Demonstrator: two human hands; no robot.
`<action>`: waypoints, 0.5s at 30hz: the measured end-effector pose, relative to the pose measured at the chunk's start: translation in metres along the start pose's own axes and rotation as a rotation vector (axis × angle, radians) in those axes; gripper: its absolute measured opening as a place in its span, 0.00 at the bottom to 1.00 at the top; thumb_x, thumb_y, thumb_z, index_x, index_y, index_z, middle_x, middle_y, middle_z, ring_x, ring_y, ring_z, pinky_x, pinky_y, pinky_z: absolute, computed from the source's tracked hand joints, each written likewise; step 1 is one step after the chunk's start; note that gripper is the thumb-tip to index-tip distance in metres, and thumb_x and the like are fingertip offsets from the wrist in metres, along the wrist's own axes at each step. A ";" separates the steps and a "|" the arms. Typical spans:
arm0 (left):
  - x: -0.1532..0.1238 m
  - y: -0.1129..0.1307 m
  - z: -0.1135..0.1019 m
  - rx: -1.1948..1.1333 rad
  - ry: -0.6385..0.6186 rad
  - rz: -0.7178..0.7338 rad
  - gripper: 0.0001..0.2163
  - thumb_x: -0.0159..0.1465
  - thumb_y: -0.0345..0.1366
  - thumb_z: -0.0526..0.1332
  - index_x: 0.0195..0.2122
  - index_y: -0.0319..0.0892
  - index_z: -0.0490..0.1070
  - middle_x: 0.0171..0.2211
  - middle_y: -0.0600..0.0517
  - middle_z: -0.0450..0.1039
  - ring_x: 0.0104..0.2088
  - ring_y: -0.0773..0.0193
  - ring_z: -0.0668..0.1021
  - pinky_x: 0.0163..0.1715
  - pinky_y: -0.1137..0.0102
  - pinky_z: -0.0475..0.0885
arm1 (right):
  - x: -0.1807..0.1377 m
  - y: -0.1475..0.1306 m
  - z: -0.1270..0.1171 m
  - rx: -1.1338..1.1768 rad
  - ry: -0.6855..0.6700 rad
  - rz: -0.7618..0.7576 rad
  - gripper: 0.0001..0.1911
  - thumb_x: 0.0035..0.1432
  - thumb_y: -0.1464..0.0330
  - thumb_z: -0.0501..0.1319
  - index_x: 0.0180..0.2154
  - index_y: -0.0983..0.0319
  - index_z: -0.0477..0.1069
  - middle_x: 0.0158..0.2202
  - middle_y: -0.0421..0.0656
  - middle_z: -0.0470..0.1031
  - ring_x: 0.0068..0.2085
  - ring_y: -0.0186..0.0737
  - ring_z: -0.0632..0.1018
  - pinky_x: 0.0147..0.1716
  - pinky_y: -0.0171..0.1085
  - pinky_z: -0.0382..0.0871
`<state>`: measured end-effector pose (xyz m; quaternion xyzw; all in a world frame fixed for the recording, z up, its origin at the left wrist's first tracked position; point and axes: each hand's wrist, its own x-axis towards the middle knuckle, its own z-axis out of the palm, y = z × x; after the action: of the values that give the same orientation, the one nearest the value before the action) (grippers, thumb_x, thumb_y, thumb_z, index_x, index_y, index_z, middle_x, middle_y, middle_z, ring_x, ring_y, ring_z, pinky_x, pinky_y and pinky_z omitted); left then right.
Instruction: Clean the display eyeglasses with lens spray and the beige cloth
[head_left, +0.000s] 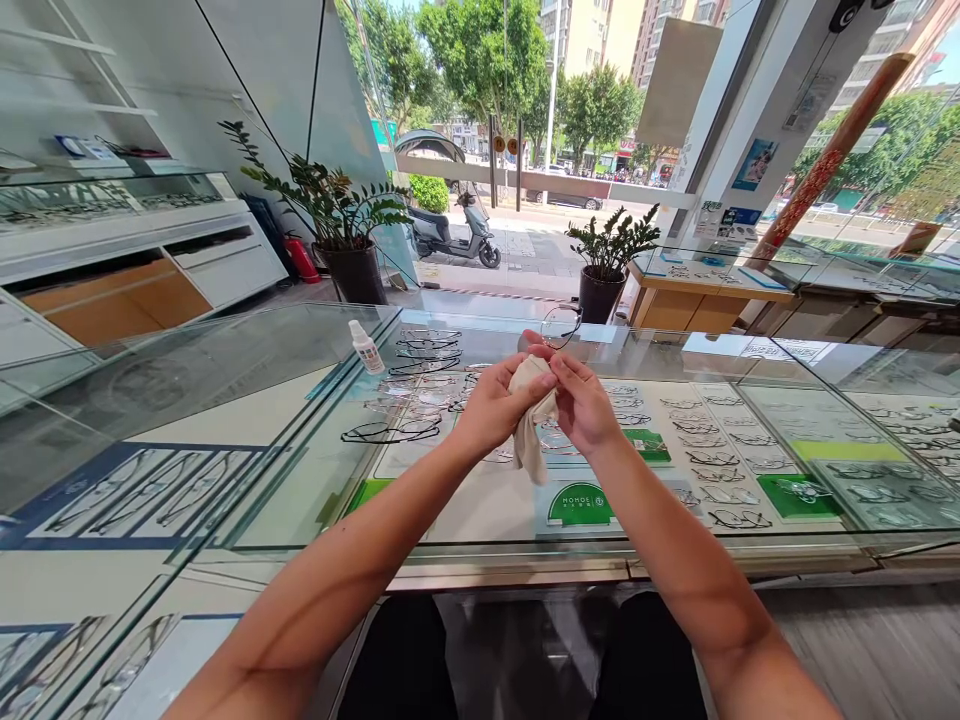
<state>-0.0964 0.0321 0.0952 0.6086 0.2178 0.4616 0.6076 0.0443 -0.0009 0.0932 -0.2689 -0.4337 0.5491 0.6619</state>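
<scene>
My left hand (pixel 496 402) is closed on a beige cleaning cloth (pixel 531 450), and its loose end hangs down below the fingers. My right hand (pixel 587 405) pinches a pair of eyeglasses (pixel 559 325) close against the cloth. One round lens and part of a dark temple stick up above the fingers; the cloth and hands hide the other lens. Both hands are together over the glass display counter (pixel 450 522). To their left, a small white bottle (pixel 367 348) stands on the glass, near a column of eyeglasses (pixel 391 431).
Several rows of frames (pixel 712 459) lie to the right in the display. A green sign (pixel 579 506) is near the front edge. Beyond the counter are two potted plants (pixel 358 272) (pixel 602 292), and a scooter (pixel 459 236) is outside the window.
</scene>
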 end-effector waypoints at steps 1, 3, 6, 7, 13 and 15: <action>0.000 -0.001 0.001 0.012 0.026 0.009 0.26 0.59 0.55 0.78 0.48 0.39 0.80 0.33 0.52 0.78 0.31 0.65 0.76 0.32 0.72 0.72 | 0.000 0.001 0.000 0.007 0.003 0.004 0.17 0.56 0.51 0.78 0.42 0.53 0.88 0.73 0.39 0.74 0.71 0.53 0.74 0.66 0.47 0.75; 0.000 -0.001 0.002 0.041 0.060 0.026 0.26 0.61 0.58 0.75 0.45 0.39 0.80 0.31 0.53 0.77 0.29 0.65 0.74 0.30 0.72 0.71 | 0.000 0.002 0.001 -0.004 -0.006 -0.011 0.18 0.56 0.51 0.78 0.43 0.53 0.88 0.72 0.40 0.75 0.72 0.54 0.73 0.69 0.49 0.72; -0.001 0.000 0.002 0.086 0.084 0.077 0.25 0.64 0.60 0.72 0.42 0.39 0.80 0.30 0.53 0.75 0.29 0.65 0.73 0.30 0.72 0.69 | -0.001 0.002 0.000 -0.089 -0.051 -0.091 0.18 0.61 0.50 0.74 0.46 0.52 0.88 0.70 0.41 0.77 0.74 0.52 0.71 0.74 0.51 0.65; -0.002 0.001 0.002 0.102 0.091 0.098 0.25 0.65 0.60 0.71 0.41 0.39 0.80 0.30 0.53 0.75 0.30 0.65 0.72 0.31 0.72 0.69 | -0.001 0.002 0.000 -0.121 -0.067 -0.120 0.18 0.63 0.50 0.73 0.48 0.52 0.88 0.70 0.41 0.77 0.74 0.52 0.70 0.75 0.51 0.63; 0.000 -0.001 -0.001 0.127 0.045 0.140 0.27 0.70 0.63 0.65 0.38 0.39 0.80 0.29 0.53 0.73 0.29 0.66 0.69 0.31 0.72 0.67 | 0.000 0.000 -0.001 -0.147 -0.041 -0.150 0.17 0.62 0.50 0.73 0.46 0.51 0.89 0.68 0.42 0.79 0.74 0.53 0.71 0.76 0.53 0.62; 0.002 -0.005 -0.003 0.127 0.011 0.124 0.27 0.70 0.63 0.64 0.41 0.39 0.81 0.30 0.52 0.76 0.31 0.65 0.72 0.33 0.71 0.69 | 0.000 -0.001 -0.002 -0.125 -0.008 -0.126 0.15 0.60 0.51 0.75 0.43 0.52 0.89 0.66 0.42 0.81 0.73 0.54 0.72 0.75 0.53 0.64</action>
<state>-0.0963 0.0359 0.0906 0.6558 0.2118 0.4869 0.5368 0.0467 -0.0006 0.0935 -0.2797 -0.4860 0.4790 0.6754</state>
